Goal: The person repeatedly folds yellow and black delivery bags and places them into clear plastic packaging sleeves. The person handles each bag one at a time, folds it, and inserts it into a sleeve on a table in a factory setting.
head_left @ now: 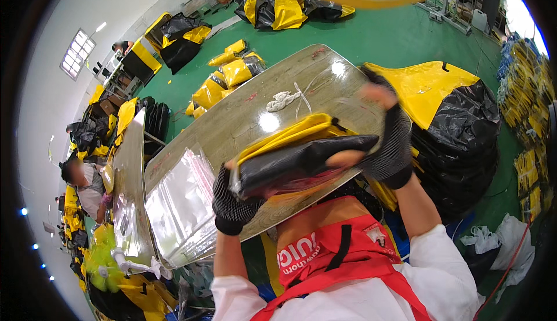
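Above the table's near edge I hold a folded yellow and black sheet bundle (301, 158), with clear plastic about its left end. My left hand (235, 202), in a dark dotted fingerless glove, grips that end. Its fingertips are mostly hidden. My right hand (389, 138), in a matching glove, is at the bundle's right end and smeared by motion. The thumb lies by the black fabric, while the other fingers stand apart from it, higher up. A stack of clear plastic bags (183, 205) lies on the table to the left of the bundle.
On the wood-look table (232, 118) lies a white cord bundle (282, 101). A big yellow and black pile (452, 112) stands right of it. Packed yellow bundles (223, 80) sit on the floor beyond. A green fan (104, 260) and a co-worker (90, 185) are at left.
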